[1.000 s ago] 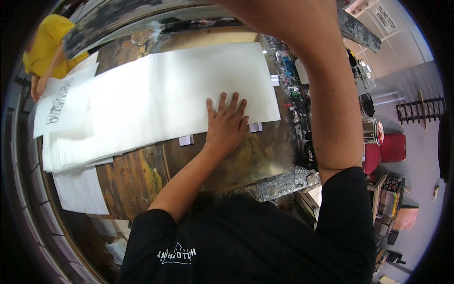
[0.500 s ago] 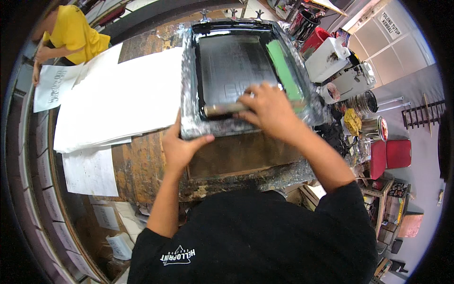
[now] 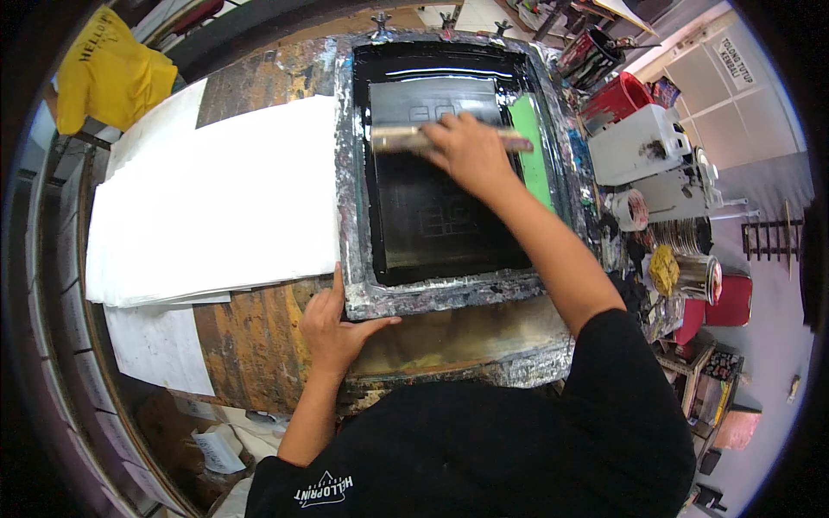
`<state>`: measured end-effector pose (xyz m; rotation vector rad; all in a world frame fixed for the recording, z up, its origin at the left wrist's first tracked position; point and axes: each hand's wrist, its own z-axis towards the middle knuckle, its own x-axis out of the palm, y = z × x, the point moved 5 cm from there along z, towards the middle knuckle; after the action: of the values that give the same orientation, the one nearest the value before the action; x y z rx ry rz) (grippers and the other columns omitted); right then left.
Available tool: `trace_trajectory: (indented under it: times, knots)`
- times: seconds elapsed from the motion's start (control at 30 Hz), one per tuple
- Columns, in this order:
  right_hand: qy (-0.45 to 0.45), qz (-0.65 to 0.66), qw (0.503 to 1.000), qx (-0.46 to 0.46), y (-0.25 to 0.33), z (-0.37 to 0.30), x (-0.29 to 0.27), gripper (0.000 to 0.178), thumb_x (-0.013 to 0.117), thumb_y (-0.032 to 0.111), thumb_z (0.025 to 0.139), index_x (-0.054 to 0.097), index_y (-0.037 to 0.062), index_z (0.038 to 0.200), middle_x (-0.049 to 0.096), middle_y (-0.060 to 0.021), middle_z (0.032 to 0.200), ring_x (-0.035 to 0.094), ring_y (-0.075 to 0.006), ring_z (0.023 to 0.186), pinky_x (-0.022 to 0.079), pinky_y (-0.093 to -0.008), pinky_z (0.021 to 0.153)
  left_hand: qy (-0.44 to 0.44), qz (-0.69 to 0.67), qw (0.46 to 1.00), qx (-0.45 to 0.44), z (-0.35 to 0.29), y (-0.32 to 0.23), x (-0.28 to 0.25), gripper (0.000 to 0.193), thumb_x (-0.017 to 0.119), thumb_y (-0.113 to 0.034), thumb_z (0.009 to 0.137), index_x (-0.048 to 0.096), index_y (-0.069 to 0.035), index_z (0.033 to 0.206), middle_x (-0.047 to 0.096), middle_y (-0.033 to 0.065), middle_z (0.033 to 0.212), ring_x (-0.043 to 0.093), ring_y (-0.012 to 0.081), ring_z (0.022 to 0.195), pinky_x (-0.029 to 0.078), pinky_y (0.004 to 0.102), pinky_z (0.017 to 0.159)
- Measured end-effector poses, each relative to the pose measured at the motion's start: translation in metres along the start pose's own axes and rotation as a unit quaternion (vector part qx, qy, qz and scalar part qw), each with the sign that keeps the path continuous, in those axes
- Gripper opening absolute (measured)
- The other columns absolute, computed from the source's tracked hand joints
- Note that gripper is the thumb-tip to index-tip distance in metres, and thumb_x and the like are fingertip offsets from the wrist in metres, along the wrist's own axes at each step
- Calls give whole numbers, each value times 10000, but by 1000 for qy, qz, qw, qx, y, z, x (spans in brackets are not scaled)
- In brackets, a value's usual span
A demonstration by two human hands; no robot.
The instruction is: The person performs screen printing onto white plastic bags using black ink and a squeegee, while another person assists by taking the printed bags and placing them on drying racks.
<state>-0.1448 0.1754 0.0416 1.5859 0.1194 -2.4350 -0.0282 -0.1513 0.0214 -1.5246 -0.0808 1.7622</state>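
Head view: the left hand [image 3: 332, 332] is spread wide at the lower-left corner of the screen [image 3: 410, 302], maybe to keep it still. In the upper middle, the right hand [image 3: 466, 155] holds the squeegee [image 3: 395, 139] across it. Paper [image 3: 216, 194] lies left.

Tan squeegee [image 3: 395, 140], black mesh [image 3: 458, 192], speckled grey frame [image 3: 449, 294], white paper [image 3: 226, 197]
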Motion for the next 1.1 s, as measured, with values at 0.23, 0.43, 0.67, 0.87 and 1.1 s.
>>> trace_trajectory:
  times: [0.23, 0.43, 0.67, 0.87, 1.1]
  knots:
    - [108, 49, 993, -15, -36, 74, -26, 403, 683, 500, 995, 745, 142, 1170, 741, -130, 1038, 715, -378, 1022, 578, -527, 823, -31, -31, 999, 4, 1, 4, -4, 1263, 988, -643, 557, 573, 16, 1551, 638, 91, 774, 608, 264, 700, 499, 399, 673]
    - [232, 125, 964, 42, 77, -77, -129, 372, 751, 411, 966, 691, 142, 1214, 658, -148, 1106, 711, -419, 976, 554, -544, 825, -40, -304, 946, -105, -2, -8, 0, 1189, 1057, -374, 641, 487, 43, 1597, 771, 169, 1069, 732, 268, 995, 561, 368, 936]
    - [-109, -86, 990, 14, 120, -50, -248, 369, 805, 410, 870, 705, 125, 1083, 653, -83, 953, 660, -286, 936, 454, -510, 973, -151, -576, 803, -14, 56, -78, -62, 1090, 949, -220, 862, 282, 53, 1680, 547, 199, 1534, 597, 287, 1312, 463, 401, 1146]
    - [-207, -110, 972, -24, 95, 15, -286, 360, 718, 468, 948, 715, 114, 1012, 697, -76, 875, 685, -307, 874, 416, -482, 909, 76, 199, 976, -36, 58, -71, -18, 1250, 713, -782, 877, 248, 42, 1694, 222, 316, 1751, 177, 480, 1637, -31, 733, 1271]
    - [-175, -88, 981, 1, 76, 59, -313, 402, 666, 471, 990, 711, 71, 1012, 682, -114, 829, 636, -317, 828, 440, -437, 792, -15, 14, 998, 64, 77, -72, -5, 1075, 780, -684, 879, 487, 92, 1563, 510, 263, 1623, 379, 414, 1587, 3, 657, 1320]
